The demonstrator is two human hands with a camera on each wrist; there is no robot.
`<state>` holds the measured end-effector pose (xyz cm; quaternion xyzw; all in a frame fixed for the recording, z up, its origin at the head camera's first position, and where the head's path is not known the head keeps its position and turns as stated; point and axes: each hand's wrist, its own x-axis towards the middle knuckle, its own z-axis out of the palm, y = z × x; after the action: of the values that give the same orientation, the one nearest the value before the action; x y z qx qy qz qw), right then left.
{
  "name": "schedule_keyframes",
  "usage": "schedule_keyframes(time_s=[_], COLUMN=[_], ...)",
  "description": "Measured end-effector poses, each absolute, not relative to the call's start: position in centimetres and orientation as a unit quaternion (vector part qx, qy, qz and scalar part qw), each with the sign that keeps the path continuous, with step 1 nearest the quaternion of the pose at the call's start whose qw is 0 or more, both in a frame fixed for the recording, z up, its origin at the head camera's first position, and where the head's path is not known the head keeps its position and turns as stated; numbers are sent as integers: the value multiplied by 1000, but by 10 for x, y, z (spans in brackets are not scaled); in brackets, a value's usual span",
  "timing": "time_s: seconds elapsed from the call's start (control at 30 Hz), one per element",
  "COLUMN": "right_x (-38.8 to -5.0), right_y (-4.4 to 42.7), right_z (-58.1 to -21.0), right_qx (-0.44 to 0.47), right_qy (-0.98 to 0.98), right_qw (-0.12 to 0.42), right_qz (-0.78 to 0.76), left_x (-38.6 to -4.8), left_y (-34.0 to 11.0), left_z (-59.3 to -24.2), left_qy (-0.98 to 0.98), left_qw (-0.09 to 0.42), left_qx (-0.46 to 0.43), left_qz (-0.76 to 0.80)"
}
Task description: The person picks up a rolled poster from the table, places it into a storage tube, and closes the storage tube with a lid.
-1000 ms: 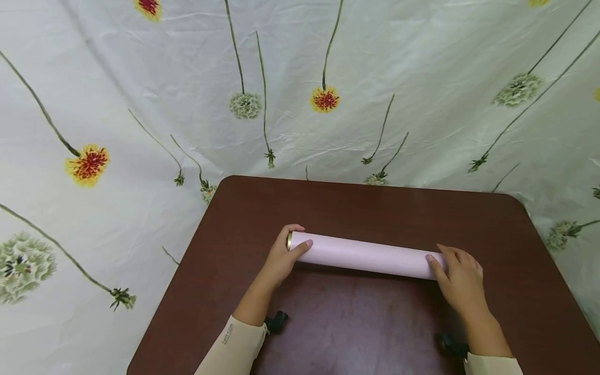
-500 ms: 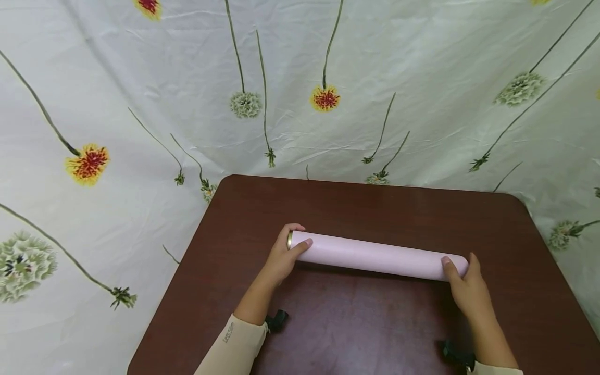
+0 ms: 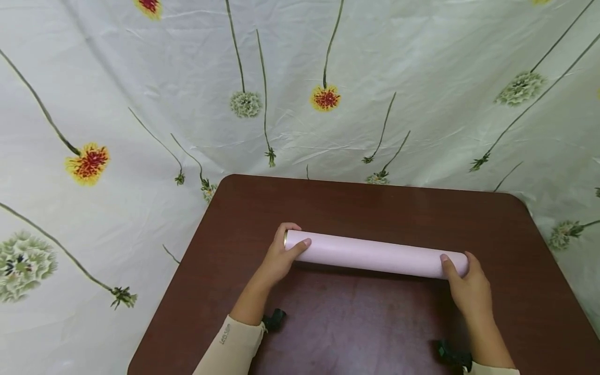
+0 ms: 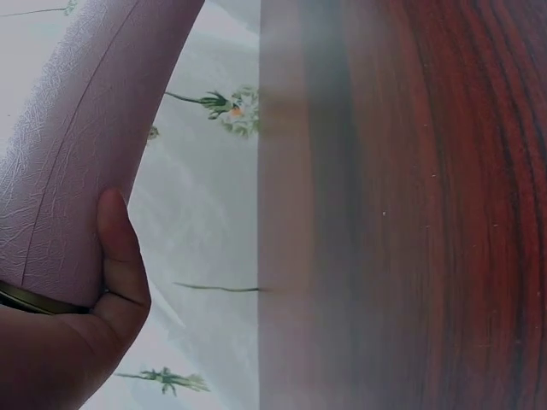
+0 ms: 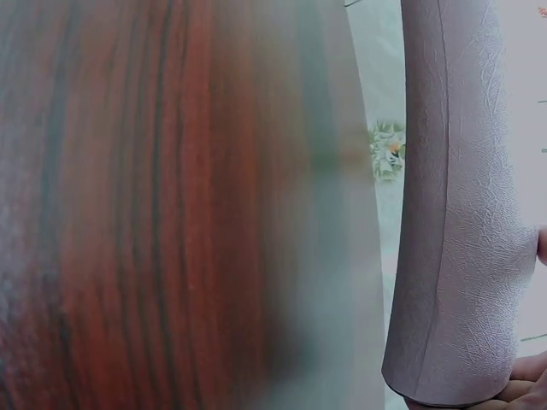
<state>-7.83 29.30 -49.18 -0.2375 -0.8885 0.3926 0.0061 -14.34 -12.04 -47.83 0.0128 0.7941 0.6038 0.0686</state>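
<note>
A long pale pink tube [image 3: 370, 255] with a gold-coloured rim at its left end is held crosswise above the table, its right end a little nearer to me. My left hand [image 3: 278, 258] grips the rimmed end, thumb on the near side and fingers behind. At the other end, my right hand [image 3: 471, 291] holds the tube between thumb and fingers. Both wrist views show the tube's wrinkled, leather-like covering [image 4: 94, 145] and a straight seam along it. In the right wrist view, fingertips [image 5: 521, 389] touch the tube's end. The tube hides most of the fingers.
The dark reddish-brown table [image 3: 347, 323] has rounded far corners. A pale cloth [image 3: 187, 78] printed with flowers hangs behind it and on the left. Dark wrist-worn devices [image 3: 275, 320] sit at both wrists.
My right hand has slid rightward along the tube, from its side to its right end, uncovering that end. Lately the tube and my left hand have shifted slightly left.
</note>
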Motion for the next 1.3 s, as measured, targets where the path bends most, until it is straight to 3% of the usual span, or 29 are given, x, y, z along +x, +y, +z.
schedule_keyframes(time_s=[0.4, 1.3], right_x=[-79, -82], right_y=[289, 287], right_z=[-486, -482], right_qx=[-241, -235], right_qy=[-890, -890], right_qw=[23, 6], right_qz=[386, 389], left_x=[-141, -142], left_y=[-122, -129], left_z=[-473, -478], left_qy=[780, 761], left_qw=[75, 105], left_qx=[11, 26], left_qz=[621, 640])
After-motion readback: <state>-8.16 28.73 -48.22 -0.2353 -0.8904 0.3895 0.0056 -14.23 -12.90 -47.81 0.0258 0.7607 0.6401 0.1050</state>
